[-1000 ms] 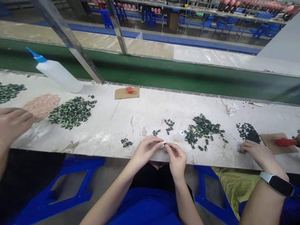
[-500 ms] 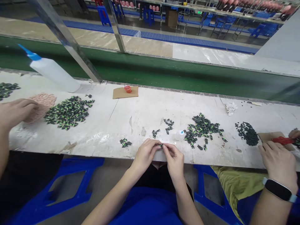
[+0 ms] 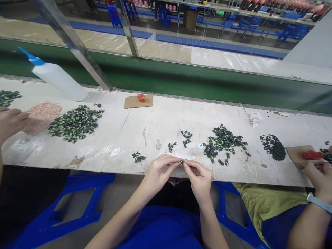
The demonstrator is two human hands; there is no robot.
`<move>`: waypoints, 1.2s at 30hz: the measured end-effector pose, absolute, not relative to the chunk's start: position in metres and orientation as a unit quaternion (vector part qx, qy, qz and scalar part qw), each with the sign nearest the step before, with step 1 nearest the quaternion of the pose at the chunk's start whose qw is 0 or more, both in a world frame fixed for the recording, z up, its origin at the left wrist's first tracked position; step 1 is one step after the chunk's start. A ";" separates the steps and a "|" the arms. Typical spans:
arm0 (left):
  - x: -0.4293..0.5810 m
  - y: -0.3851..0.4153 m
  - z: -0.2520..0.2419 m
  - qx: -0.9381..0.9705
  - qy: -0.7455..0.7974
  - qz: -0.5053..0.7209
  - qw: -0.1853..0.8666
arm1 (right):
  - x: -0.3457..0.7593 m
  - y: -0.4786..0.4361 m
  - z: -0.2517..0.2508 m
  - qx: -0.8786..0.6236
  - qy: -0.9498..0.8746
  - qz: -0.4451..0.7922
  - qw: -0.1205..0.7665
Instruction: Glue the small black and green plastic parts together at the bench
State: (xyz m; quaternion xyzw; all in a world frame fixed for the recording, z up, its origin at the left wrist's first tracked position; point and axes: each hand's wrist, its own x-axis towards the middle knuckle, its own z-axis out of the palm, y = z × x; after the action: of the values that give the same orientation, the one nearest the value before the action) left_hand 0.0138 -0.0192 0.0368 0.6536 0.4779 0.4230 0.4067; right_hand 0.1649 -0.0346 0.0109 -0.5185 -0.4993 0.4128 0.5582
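A tiny black piece with green on it (image 3: 181,162) is pinched between the fingertips of my left hand (image 3: 161,170) and my right hand (image 3: 199,176), just over the table's front edge. Both hands are closed on it, and their fingers hide most of it. Left of my hands lies a small cluster of black-and-green pieces (image 3: 138,157). Beyond them are a few loose black pieces (image 3: 186,137) and a small bottle with a blue tip (image 3: 199,148). A larger heap of black-and-green pieces (image 3: 223,140) spreads to the right.
A co-worker's hand (image 3: 11,122) is by pink pieces (image 3: 44,116) beside another black-and-green heap (image 3: 75,122). A white bottle (image 3: 59,81) leans at back left. A red cup (image 3: 141,98) sits on cardboard (image 3: 131,102). Another co-worker's hand (image 3: 320,176) is near a red object (image 3: 311,155).
My hands have shifted slightly right, still pinching the small piece. The left co-worker's hand has drawn back left; the right co-worker's hand has moved right and turned.
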 end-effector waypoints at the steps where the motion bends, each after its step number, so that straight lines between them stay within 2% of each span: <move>1: 0.014 -0.020 0.039 0.664 0.470 0.427 0.396 | 0.165 -0.035 0.012 -0.516 -0.503 0.407 0.561; 7: 0.013 -0.023 0.051 0.694 0.445 0.427 0.371 | 0.165 -0.038 0.018 -0.490 -0.529 0.352 0.597; 13: 0.015 -0.027 0.054 0.706 0.442 0.443 0.332 | 0.162 -0.039 0.016 -0.476 -0.504 0.369 0.619; 21: 0.019 -0.028 0.054 0.651 0.457 0.446 0.410 | 0.163 -0.043 0.016 -0.466 -0.533 0.330 0.624; 26: 0.023 -0.028 0.055 0.629 0.482 0.451 0.411 | 0.166 -0.042 0.021 -0.471 -0.565 0.296 0.610; 36: 0.025 -0.029 0.057 0.652 0.492 0.422 0.393 | 0.165 -0.041 0.015 -0.482 -0.525 0.348 0.609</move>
State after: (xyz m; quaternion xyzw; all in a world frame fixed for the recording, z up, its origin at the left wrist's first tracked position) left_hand 0.0248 -0.0289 0.0573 0.6517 0.4922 0.4224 0.3932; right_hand 0.1655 -0.0412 0.0153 -0.4823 -0.5252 0.3480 0.6086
